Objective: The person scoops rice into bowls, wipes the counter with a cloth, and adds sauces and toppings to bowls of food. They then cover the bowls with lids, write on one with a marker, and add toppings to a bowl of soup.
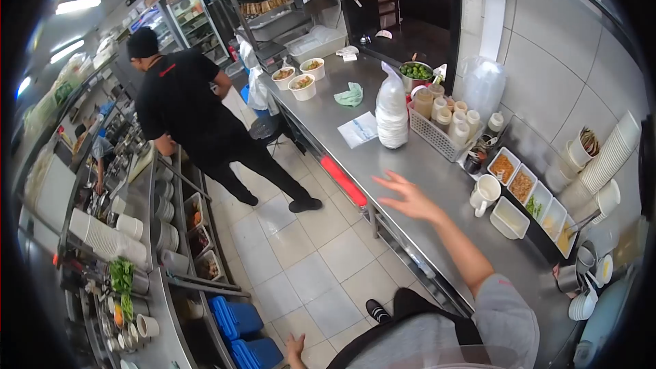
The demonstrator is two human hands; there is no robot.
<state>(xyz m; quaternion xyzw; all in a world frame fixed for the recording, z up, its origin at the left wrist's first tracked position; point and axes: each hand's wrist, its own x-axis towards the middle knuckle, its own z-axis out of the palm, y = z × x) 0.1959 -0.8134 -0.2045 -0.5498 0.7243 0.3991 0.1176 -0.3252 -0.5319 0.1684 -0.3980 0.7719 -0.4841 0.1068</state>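
Observation:
My right hand reaches over the front edge of the steel counter, fingers spread, holding nothing. Beyond it on the counter stands a plastic bag of stacked white lids, with a flat white packet beside it. A red object lies along the counter's edge, left of that hand. Low in the view, my left hand hangs near the blue bins, its fingers apart and nothing in it. Three filled bowls stand at the counter's far end.
A person in black stands at the left counter, facing away. A basket of sauce bottles, a white mug and topping trays line the right counter. Cup stacks stand at left. Tiled floor runs between.

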